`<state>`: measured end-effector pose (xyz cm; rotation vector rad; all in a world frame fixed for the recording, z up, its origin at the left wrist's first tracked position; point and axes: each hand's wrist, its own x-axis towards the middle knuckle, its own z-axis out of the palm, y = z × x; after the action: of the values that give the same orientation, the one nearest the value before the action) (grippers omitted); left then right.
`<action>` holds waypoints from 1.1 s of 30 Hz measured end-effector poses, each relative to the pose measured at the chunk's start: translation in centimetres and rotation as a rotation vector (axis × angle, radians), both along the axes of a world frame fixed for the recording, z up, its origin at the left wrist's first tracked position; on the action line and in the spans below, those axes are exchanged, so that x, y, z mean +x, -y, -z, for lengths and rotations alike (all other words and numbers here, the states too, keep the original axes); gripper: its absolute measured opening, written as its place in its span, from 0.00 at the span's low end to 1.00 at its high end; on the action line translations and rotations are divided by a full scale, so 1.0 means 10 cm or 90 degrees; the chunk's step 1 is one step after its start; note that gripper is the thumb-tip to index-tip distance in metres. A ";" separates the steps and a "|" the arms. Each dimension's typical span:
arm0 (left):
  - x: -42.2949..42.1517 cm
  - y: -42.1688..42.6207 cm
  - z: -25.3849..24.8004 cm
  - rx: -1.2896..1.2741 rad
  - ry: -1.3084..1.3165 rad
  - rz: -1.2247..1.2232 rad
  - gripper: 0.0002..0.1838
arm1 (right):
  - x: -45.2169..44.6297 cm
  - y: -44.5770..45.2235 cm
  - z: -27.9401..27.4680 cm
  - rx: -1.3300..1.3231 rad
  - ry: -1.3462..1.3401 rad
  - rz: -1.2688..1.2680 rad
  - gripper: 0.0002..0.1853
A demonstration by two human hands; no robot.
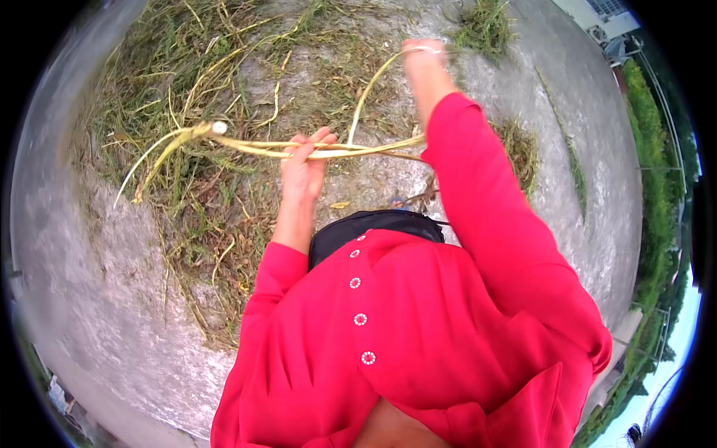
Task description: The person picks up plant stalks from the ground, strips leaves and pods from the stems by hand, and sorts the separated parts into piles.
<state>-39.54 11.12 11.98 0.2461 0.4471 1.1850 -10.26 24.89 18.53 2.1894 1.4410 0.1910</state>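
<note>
Long yellow-green stems [358, 151] run across in front of me, with a cut whitish end and a branching part at the left. My left hand [302, 166] has its fingers wrapped round the stems near their middle. Farther up and to the right, my right hand [424, 56] is closed on a thin pale strand [364, 98] that curves down to the stems. That hand is slightly blurred. The right ends of the stems pass behind my red right sleeve.
Cut green and dry plants [202, 172] lie heaped on the grey concrete ground [597, 209]. A small clump [484, 30] lies at the top right, and a long thin stalk [565, 138] lies on the right. Green bushes [648, 164] border the far right.
</note>
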 end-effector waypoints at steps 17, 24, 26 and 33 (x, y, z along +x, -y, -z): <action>0.07 -1.11 1.44 -0.180 -0.882 -0.219 0.20 | 5.07 4.47 1.18 -1.609 1.002 -0.907 0.03; 0.82 -1.10 0.81 0.075 -1.504 -0.172 0.18 | 5.46 5.25 2.17 -1.514 0.845 -0.891 0.12; 1.08 -1.30 0.73 0.008 -1.417 -0.191 0.17 | 5.77 5.27 2.14 -1.542 0.888 -0.793 0.16; 1.26 -1.53 0.55 -0.285 -0.742 -0.348 0.14 | 6.43 4.45 1.54 -1.490 1.098 -0.781 0.32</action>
<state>-26.93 26.38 6.48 0.4279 1.8680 1.3349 54.01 -19.64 3.10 -0.9221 0.4674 0.3052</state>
